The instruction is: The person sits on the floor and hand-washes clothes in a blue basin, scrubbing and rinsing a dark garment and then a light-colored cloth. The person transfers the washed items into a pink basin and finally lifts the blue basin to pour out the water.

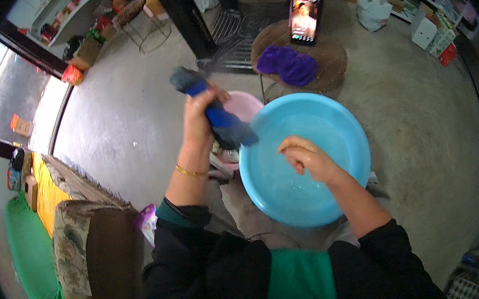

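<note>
My left hand (201, 105), with a gold bangle at its wrist, grips a blurred blue and dark grey knitted piece (223, 120) that looks like a sock. It is raised over a pink basin (245, 102), which is partly hidden by the hand and cloth. Beside that stands a large light-blue plastic basin (309, 217) holding water (301, 182). Above this water is my right hand (307, 159), wet-looking, its fingers curled together and nothing visible in them. The lower end of the knitted piece hangs by the blue basin's left rim.
Ahead, a brown cushioned stool (332, 66) carries purple fluffy cloth (287, 66) and a lit phone (304, 18). Behind are a black metal table frame (187, 20) and a white plastic bag (374, 10). A patterned sofa (71, 244) stands left, near an open doorway (34, 97).
</note>
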Demonstrator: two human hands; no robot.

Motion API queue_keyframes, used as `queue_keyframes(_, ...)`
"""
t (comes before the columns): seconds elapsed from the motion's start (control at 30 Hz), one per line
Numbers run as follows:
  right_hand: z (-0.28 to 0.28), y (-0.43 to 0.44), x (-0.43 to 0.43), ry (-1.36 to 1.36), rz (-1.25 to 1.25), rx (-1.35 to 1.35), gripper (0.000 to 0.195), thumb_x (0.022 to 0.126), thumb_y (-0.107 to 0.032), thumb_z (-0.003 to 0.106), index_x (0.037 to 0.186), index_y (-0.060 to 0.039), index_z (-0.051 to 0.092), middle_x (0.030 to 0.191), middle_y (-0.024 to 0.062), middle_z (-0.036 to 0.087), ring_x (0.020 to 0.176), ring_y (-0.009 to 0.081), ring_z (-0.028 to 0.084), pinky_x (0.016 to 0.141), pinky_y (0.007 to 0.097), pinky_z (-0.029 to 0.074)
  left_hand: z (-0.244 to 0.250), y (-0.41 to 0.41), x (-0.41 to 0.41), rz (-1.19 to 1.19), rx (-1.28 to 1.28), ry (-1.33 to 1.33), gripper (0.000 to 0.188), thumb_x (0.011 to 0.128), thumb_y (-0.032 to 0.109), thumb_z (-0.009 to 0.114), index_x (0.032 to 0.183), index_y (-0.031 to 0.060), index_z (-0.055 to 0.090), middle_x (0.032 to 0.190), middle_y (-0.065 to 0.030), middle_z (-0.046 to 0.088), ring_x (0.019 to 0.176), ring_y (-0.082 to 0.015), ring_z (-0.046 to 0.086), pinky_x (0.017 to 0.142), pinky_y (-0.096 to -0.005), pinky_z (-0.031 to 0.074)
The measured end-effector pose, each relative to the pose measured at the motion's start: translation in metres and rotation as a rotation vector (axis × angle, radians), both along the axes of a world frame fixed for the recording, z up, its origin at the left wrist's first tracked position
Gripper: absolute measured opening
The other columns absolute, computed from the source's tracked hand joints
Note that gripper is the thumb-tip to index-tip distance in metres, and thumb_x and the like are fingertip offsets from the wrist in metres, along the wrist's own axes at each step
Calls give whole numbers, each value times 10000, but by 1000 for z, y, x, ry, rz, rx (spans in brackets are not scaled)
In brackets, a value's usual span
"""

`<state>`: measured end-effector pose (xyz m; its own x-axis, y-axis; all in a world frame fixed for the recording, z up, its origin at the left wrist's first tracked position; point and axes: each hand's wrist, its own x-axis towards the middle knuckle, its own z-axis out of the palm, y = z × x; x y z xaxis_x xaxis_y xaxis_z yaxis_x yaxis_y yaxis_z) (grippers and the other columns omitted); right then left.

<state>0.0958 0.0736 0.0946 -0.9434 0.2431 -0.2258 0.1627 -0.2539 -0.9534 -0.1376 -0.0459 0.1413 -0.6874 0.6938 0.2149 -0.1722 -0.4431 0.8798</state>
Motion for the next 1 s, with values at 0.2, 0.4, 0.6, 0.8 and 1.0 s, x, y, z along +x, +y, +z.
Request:
queue_keyframes(0.2,-29,11,-4,-407,60,694,214,792,-192,588,898,-7,567,815,180,604,730,288,596,654,382,457,-22,-25,-76,336,-140,-255,206,795,106,622,967,35,532,734,-94,554,680,-225,571,631,-371,518)
queue_keyframes(0.4,-53,10,-7,-530,206,1082,357,799,-248,565,1036,19,556,1056,262,554,943,407,548,846,471,441,-103,-26,-94,310,-374,-350,220,788,106,618,967,17,526,760,-104,562,648,-216,577,566,-355,530)
queue_keyframes(0.6,-70,7,-16,-646,302,1057,447,806,-263,545,1129,46,524,1091,276,539,1004,412,528,900,438,415,-185,-5,-115,269,-740,-416,216,796,137,624,956,35,520,790,-78,573,675,-203,577,616,-323,489)
queue_keyframes(0.8,-75,5,-18,-675,332,1066,453,807,-265,543,1128,53,515,1045,294,535,984,429,526,884,454,423,-239,14,-121,174,-628,-538,360,793,193,599,1074,-26,550,964,-159,578,856,-278,594,671,-390,538)
queue_keyframes(1.0,-78,3,-22,-687,346,1126,439,806,-253,552,1120,50,511,1018,296,530,939,449,536,843,464,448,-321,3,-122,55,-1160,-65,273,794,216,578,960,6,630,903,-140,628,821,-266,610,711,-397,503)
